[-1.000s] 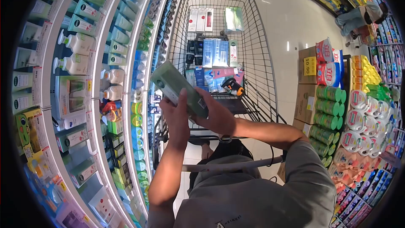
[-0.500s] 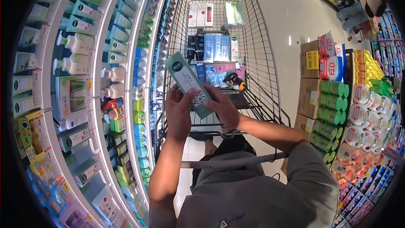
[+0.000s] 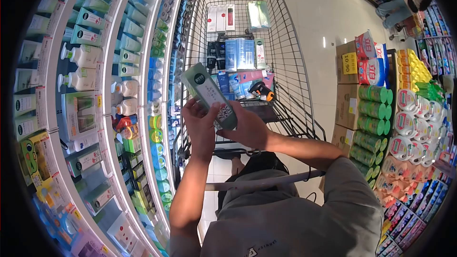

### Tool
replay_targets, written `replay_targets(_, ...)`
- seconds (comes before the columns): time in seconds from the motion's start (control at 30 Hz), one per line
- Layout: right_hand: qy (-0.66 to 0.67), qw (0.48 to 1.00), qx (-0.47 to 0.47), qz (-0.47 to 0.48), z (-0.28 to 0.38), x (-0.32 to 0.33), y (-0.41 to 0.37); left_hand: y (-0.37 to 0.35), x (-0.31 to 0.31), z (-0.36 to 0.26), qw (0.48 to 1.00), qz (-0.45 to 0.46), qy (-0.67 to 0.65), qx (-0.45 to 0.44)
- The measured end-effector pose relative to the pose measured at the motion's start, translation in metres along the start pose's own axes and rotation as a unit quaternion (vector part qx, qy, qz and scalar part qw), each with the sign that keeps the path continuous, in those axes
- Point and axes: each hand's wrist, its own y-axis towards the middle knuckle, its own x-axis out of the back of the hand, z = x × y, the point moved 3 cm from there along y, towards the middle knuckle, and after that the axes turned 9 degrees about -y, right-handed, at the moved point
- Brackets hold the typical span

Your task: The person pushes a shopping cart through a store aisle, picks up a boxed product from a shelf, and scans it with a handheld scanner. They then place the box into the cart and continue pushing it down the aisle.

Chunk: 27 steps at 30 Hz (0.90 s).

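A pale green carton (image 3: 209, 93) with a white label, a dark round logo and a small flower print is tilted between my two hands, above the near end of the shopping cart. My left hand (image 3: 200, 126) grips its left side, thumb on the label and fingers partly behind. Around the lower right edge lies my right hand (image 3: 247, 126), its fingers partly hidden by the carton. Beyond, the shopping cart (image 3: 297, 62) holds white boxes (image 3: 220, 18), a clear-and-green pack (image 3: 258, 15), blue packs (image 3: 239, 53), several tubes and a black-and-orange item (image 3: 262, 91).
Shelves of tubes, pump bottles (image 3: 83, 56) and boxed goods run along my left. On the right stand cardboard cartons (image 3: 346, 107), green canisters (image 3: 371, 109) and white round packs (image 3: 407, 123). The cart handle (image 3: 266, 181) crosses before my body. Another person (image 3: 400, 12) is at the far right.
The carton has turned slightly and sunk a little, showing more of its side. My right hand has shifted around its lower end. The cart appears slightly further left in view.
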Motion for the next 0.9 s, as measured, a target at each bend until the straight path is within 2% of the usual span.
replay_targets(0.1, -0.054, 0.998, 0.029, -0.02, -0.006, -0.001, 0.003, 0.002, 0.003, 0.006, 1.0, -0.007, 0.013, 0.013)
replay_targets(0.2, -0.089, 0.996, -0.002, 0.023, -0.012, -0.002, 0.004, 0.002, 0.004, 0.01, 0.999, -0.009, 0.032, 0.034)
replay_targets(0.3, -0.078, 0.997, -0.008, 0.003, -0.026, -0.005, 0.005, 0.002, 0.004, 0.008, 0.995, 0.012, 0.089, 0.054)
replay_targets(0.33, -0.032, 0.998, -0.041, 0.024, -0.03, -0.004, 0.004, 0.006, 0.011, 0.015, 0.994, 0.025, 0.085, 0.064)
replay_targets(0.4, 0.061, 0.991, -0.102, 0.066, -0.039, 0.003, 0.007, 0.008, 0.025, 0.02, 0.976, 0.033, 0.213, -0.024)
replay_targets(0.43, 0.062, 0.991, -0.107, 0.054, -0.046, 0.004, 0.01, 0.008, 0.031, 0.019, 0.958, 0.036, 0.275, -0.068)
replay_targets(0.5, 0.062, 0.991, -0.117, 0.026, -0.064, 0.006, 0.017, 0.005, 0.043, 0.007, 0.887, 0.017, 0.414, -0.204)
replay_targets(0.6, 0.022, 0.976, -0.214, -0.008, -0.08, 0.026, 0.034, 0.003, 0.059, -0.012, 0.765, -0.001, 0.581, -0.277)
replay_targets(0.63, 0.031, 0.976, -0.21, -0.038, -0.101, 0.028, 0.042, 0.003, 0.064, -0.015, 0.719, -0.012, 0.629, -0.297)
replay_targets(0.7, 0.055, 0.978, -0.182, -0.087, -0.129, 0.039, 0.063, 0.009, 0.084, -0.005, 0.732, -0.022, 0.639, -0.234)
replay_targets(0.77, -0.019, 0.967, -0.211, -0.145, -0.161, 0.049, 0.081, 0.013, 0.093, 0.001, 0.728, -0.044, 0.66, -0.184)
replay_targets(0.87, -0.106, 0.94, -0.243, -0.214, -0.204, 0.057, 0.112, 0.021, 0.103, 0.007, 0.772, 0.016, 0.632, -0.065)
replay_targets(0.9, -0.131, 0.93, -0.252, -0.234, -0.218, 0.059, 0.121, 0.026, 0.104, 0.01, 0.77, 0.034, 0.636, -0.034)
